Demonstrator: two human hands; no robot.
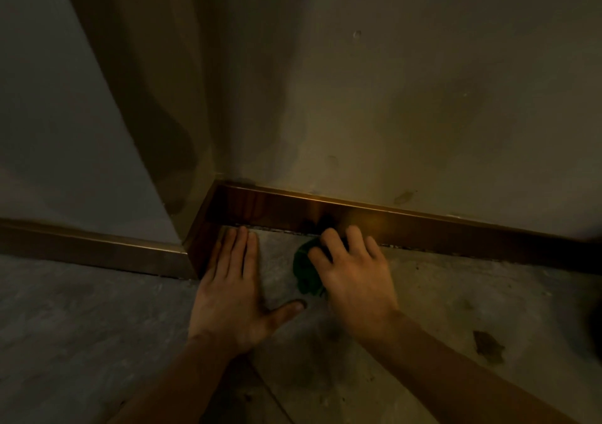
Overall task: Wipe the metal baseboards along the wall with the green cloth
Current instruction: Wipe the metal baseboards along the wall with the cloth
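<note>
A: Nearest the lens, two bare forearms reaching over the grey floor (pixel 97 309); stains and grit on it at the right.

B: Left hand (pixel 233 293) flat, palm down, fingers together, thumb spread; released, grasping nothing; fingertips close to the baseboard (pixel 423 228) corner.

A: Right hand (pixel 353 270) curled over the green cloth (pixel 304 270), grasping it; cloth bunched, on the floor, just beside the metal strip; knuckles touching or almost touching that strip, hard to say.

B: Dim, warm glare on the metal above the fingers; marked, blotchy wall (pixel 407 98) above.
</note>
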